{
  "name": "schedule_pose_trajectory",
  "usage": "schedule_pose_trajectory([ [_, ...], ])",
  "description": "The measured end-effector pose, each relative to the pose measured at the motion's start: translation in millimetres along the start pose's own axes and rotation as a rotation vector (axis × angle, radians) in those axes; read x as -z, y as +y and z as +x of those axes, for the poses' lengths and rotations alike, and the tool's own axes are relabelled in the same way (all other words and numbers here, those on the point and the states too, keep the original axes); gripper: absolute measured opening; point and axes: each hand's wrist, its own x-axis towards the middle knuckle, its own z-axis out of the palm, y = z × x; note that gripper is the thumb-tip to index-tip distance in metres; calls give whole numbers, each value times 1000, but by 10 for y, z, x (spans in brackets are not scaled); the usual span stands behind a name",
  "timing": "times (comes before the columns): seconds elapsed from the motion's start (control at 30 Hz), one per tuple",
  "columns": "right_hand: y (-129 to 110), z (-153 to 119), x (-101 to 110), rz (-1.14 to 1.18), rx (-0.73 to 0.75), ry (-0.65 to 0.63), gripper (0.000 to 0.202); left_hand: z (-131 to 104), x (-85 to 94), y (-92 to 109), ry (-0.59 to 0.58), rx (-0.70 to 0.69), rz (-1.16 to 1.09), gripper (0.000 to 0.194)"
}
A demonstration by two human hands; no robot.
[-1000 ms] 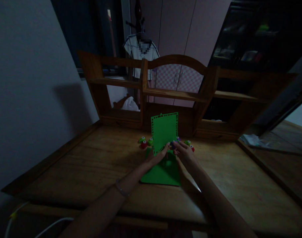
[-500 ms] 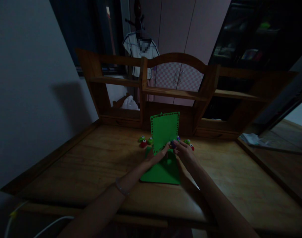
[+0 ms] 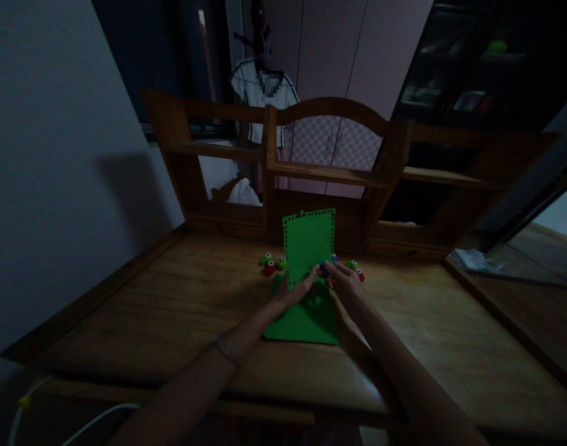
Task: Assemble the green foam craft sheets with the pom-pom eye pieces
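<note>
A green sheet (image 3: 310, 244) with a row of dark holes along its edges stands raised, with my left hand (image 3: 305, 286) gripping its lower right part. My right hand (image 3: 347, 277) pinches a small dark blue piece (image 3: 325, 269) at the sheet's lower right corner, and my left fingertips meet it there. Below both hands a green board (image 3: 302, 326) lies flat on the wooden desk. Left of the sheet sit a red piece with an eye (image 3: 269, 268) and green pieces with eyes (image 3: 266, 259). Behind my right hand are a green piece (image 3: 351, 264) and a red one (image 3: 360, 275).
The wooden desk (image 3: 171, 310) has a shelf unit (image 3: 329, 175) along its back edge. A wall (image 3: 55, 186) borders it on the left. A plastic bag (image 3: 478, 261) lies beyond the right edge, and a white cable (image 3: 101, 414) hangs at the front left.
The raised green sheet has shifted very slightly. Both hands keep nearly the same place and hold.
</note>
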Motion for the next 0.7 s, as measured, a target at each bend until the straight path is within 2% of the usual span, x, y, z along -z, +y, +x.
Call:
schedule_pose_trajectory([
  [0.2, -61, -54, -36, 38, -9, -4, 28, -68, 22, 111, -10, -50, 46, 41],
  [0.37, -49, -50, -33, 76, -25, -16, 27, -48, 18, 46, -54, -69, 58, 50],
  [0.5, -45, -48, -25, 52, -20, -5, 29, -28, 18, 8, -33, -72, 60, 47],
  [0.7, -41, -51, -11, -16, 67, -19, 26, -34, 2, -4, -13, -96, 38, 43],
])
